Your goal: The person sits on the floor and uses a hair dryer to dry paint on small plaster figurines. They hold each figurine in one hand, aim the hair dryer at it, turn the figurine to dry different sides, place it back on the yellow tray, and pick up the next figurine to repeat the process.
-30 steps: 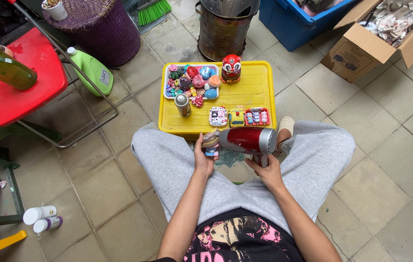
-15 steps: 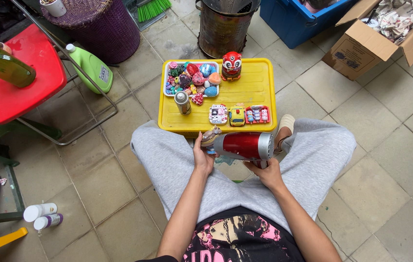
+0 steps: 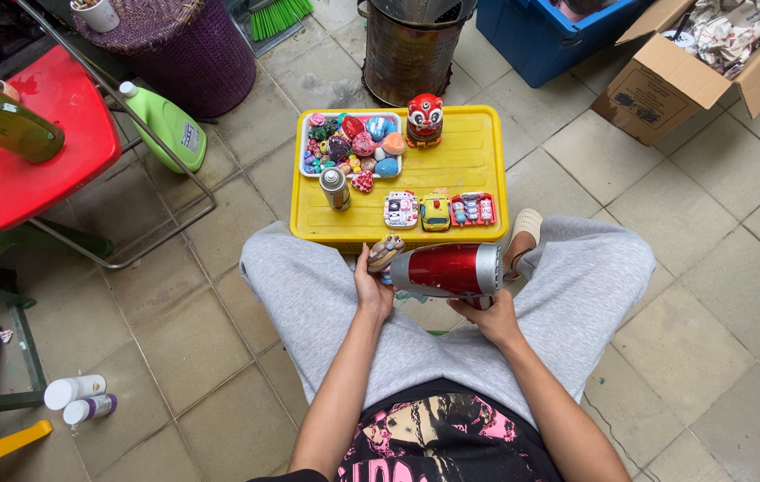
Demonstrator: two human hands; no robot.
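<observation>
I sit cross-legged in grey trousers behind a yellow tray. My left hand holds a small painted stone-like figure up near the tray's front edge. My right hand grips the handle of a red and silver hair dryer, lying level with its nozzle pointing left at the figure. On the tray stand a white dish of painted stones, a small spray can, a red cat-like figurine and three small painted pieces.
A red folding chair with a green glass bottle and a green plastic bottle stand left. A purple basket, metal bin, blue crate and cardboard box line the back. Two white bottles lie lower left.
The hair dryer has turned to lie level and shifted slightly, its nozzle now close to the small figure in my left hand. Both hands stay over my lap.
</observation>
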